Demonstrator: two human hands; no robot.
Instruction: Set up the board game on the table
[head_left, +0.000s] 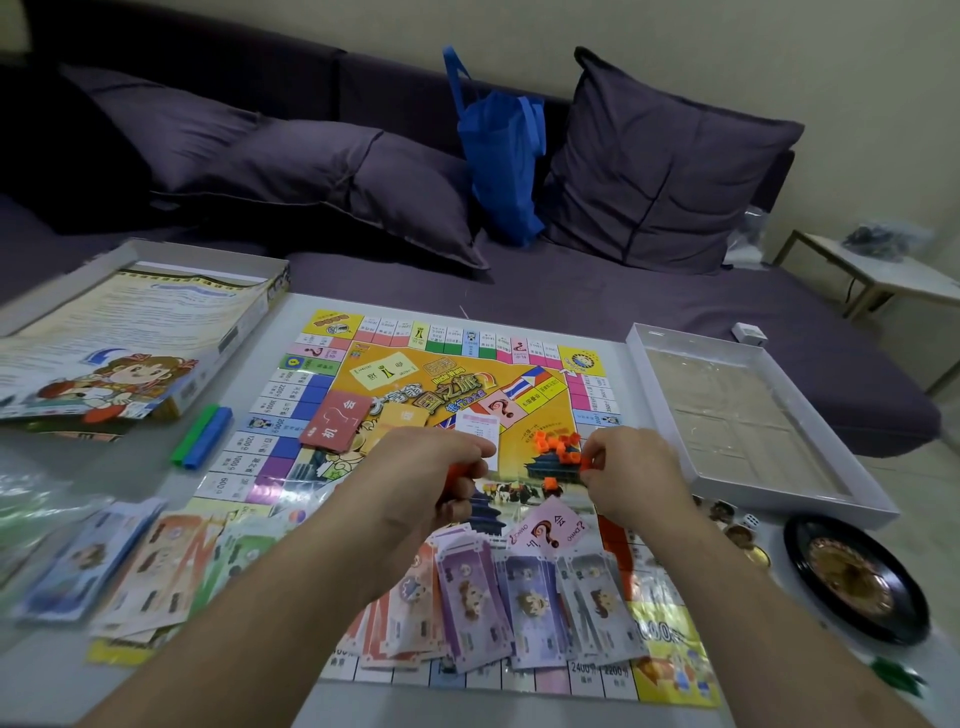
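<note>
The colourful game board (332, 395) lies flat on the white table. A small heap of orange plastic pieces (558, 444) sits near its middle. My left hand (431, 467) is closed around several orange pieces just left of the heap. My right hand (631, 470) pinches one orange piece at the heap's right edge. A red card deck (335, 420) and an orange deck (402, 418) lie on the board beyond my left hand. Purple and pink paper money (498, 603) is spread over the board's near edge, with a pink chance card (550, 530) on top.
The box lid (130, 338) with a rule sheet sits at the left, green and blue sticks (202, 434) beside it. More banknotes (135, 566) lie front left. The white box tray (737, 415) stands right; a black roulette wheel (852, 577), tokens and dice (748, 519) front right. Sofa behind.
</note>
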